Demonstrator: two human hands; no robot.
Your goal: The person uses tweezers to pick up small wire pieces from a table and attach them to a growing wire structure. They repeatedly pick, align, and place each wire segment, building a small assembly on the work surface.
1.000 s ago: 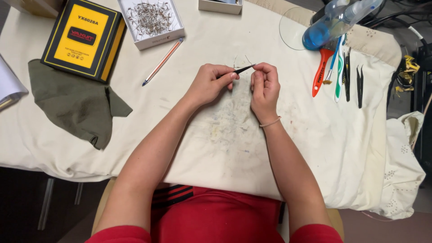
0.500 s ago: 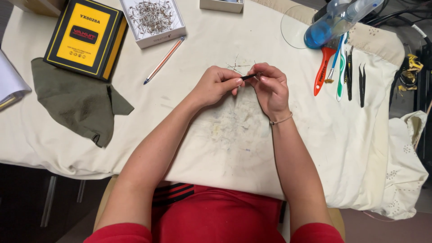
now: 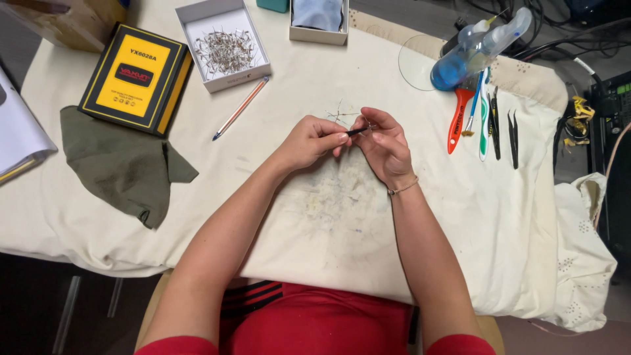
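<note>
I see black tweezers [image 3: 357, 131] pinched in my left hand [image 3: 309, 141], over the middle of the cloth-covered tabletop [image 3: 197, 171]. My right hand [image 3: 383, 146] has its fingers closed on a tiny wire piece [image 3: 342, 116]. A flat yellow-and-black box [image 3: 135, 79] lies far left, beside a white open tray [image 3: 223, 43] of metal bits.

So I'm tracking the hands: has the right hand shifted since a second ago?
Yes. The right hand has closed in toward the left hand, away from the orange-handled tool.
</note>
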